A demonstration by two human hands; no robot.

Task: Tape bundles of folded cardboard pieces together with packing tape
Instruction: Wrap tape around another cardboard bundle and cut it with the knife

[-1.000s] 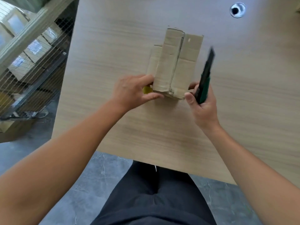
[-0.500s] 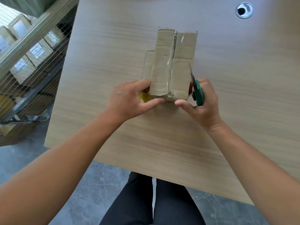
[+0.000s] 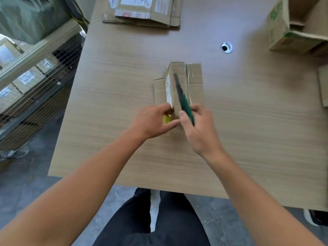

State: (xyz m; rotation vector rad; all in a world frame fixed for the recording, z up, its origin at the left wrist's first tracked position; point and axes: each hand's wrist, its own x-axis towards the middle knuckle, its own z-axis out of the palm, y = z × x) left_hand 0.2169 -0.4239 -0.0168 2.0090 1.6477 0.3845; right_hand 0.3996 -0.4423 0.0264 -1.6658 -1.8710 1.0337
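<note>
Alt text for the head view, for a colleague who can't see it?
The left hand grips the near end of a cardboard bundle on the table, a yellow thing in its grip, while the right hand holds a green cutter slanted over the bundle. Flat cardboard and an open box lie beyond.

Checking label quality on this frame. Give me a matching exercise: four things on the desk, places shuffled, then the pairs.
Things:
1. cardboard bundle
2. green-handled cutter
3. yellow object
4. flattened cardboard stack

Places:
a. at the far edge of the table
b. gripped in the right hand
c. between thumb and fingers of the left hand
d. middle of the table, just beyond both hands

Pairs: 1-d; 2-b; 3-c; 4-a
</note>
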